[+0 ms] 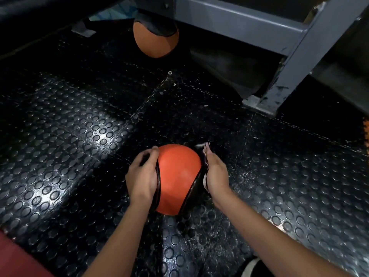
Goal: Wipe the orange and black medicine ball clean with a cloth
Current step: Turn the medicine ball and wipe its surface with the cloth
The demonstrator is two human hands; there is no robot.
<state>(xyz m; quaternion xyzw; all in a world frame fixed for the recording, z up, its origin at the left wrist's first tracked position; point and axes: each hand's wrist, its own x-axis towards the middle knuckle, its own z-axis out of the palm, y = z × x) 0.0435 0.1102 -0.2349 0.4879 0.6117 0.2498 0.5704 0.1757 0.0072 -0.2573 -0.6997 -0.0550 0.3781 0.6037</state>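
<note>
An orange and black medicine ball [178,178] sits low in the middle of the view, over the black studded floor. My left hand [142,175] grips its left black panel, fingers curled over the top. On the ball's right side my right hand [216,174] presses a pale cloth [205,156] against the black panel. Only the cloth's edges show, above and under the palm.
A second orange and black ball [155,38] lies farther away at the top, under a grey metal frame [295,62] whose foot stands on the floor at the right. A red pad [18,256] fills the bottom left corner. A shoe [253,266] shows at the bottom edge.
</note>
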